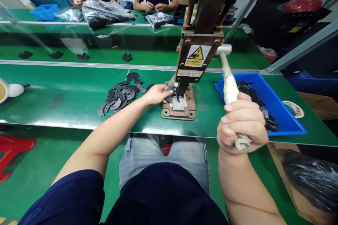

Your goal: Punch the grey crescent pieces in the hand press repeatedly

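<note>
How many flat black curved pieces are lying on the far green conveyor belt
4. From the left: flat black curved piece one, piece two, piece three and piece four, spaced along the far green conveyor belt. More may be hidden behind the press.

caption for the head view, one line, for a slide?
Left hand holds a black part under the hand press, right hand grips its lever; loose parts left, blue tray right.

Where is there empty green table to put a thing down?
Bare table lies left of the pile of black parts. A small patch sits between the press and blue tray. It is crowded by the left hand.
</note>
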A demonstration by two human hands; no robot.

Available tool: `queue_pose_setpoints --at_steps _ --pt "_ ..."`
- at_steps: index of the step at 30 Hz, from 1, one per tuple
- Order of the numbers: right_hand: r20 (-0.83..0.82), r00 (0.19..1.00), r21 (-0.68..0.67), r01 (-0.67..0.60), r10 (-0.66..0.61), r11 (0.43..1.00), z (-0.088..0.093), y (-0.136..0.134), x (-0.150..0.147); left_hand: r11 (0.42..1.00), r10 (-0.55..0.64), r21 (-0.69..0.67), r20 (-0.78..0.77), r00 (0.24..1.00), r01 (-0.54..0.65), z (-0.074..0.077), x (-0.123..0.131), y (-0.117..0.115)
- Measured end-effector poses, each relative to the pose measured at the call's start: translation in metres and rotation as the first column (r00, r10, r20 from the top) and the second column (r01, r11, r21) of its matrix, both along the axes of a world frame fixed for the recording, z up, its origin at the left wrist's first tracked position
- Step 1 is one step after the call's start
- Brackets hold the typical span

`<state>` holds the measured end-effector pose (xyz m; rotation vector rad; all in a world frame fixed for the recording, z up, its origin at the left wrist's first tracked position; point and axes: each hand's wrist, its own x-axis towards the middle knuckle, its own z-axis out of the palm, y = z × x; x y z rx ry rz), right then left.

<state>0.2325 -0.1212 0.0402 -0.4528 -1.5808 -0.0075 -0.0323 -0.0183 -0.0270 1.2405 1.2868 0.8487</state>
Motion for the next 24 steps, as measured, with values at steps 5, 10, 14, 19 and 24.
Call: queue_pose_setpoints --at_steps 5,10,14,19,24 --pt "-0.032 0.999 -0.017 0.032 -0.033 0.999 0.002 -0.004 -0.003 0.999 -0.027 0.034 -0.054 0.998 0.029 -0.010 0.000 0.004" --pt "-0.027 0.999 -0.021 0.032 -0.032 0.999 0.001 -0.003 -0.003 0.997 -0.064 0.038 -0.110 0.992 0.069 -0.009 -0.003 0.007" --pt "-0.008 1.000 -0.018 0.026 -0.026 1.000 0.001 -0.002 0.000 0.990 -0.125 -0.072 -0.106 0.986 0.118 -0.002 -0.002 0.014" --pt "-0.014 0.999 -0.012 0.041 -0.042 0.999 -0.002 -0.004 -0.001 0.964 -0.173 -0.223 -0.111 0.979 0.145 0.005 -0.001 0.023" --pt "-0.049 0.997 0.042 0.062 -0.060 0.997 0.012 0.007 -0.006 0.941 -0.128 -0.322 -0.051 0.990 0.105 0.006 0.002 0.019"
